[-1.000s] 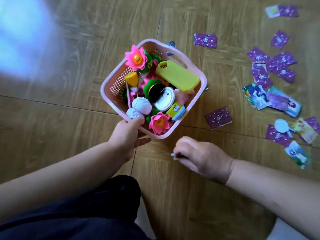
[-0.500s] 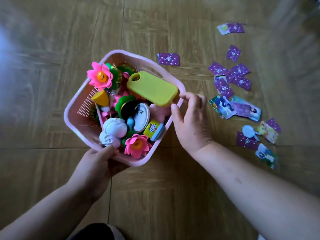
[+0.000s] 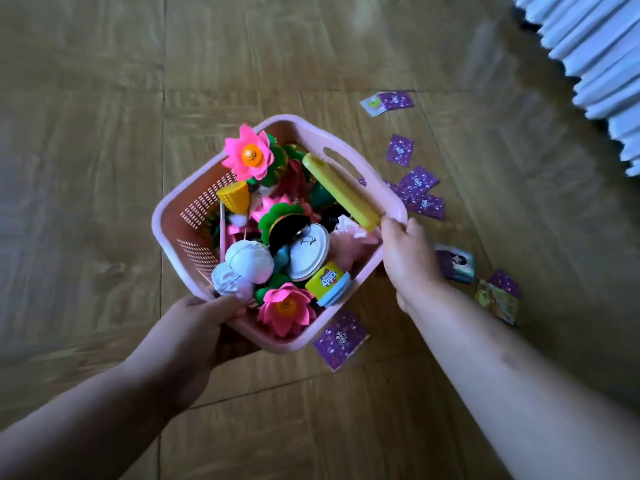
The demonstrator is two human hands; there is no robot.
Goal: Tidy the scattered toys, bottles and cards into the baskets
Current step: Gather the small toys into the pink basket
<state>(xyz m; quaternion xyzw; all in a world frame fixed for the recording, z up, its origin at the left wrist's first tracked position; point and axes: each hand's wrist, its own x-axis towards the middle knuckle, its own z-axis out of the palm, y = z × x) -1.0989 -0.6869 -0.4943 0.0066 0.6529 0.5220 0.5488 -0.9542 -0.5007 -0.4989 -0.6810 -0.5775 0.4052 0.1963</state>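
Left hand [image 3: 194, 327]: bare, rounded, with short fingers; the nails are too blurred to make out.
Left forearm [image 3: 86, 420]: bare skin as far as the near left edge of the view, smooth and partly in shade.
Right hand [image 3: 407, 261]: bare, seen from the back, its knuckles showing as soft bumps.
Right forearm [image 3: 540, 420]: bare to the near right edge, broad, with one small dark smudge-like mark [image 3: 509, 358] on its upper side.
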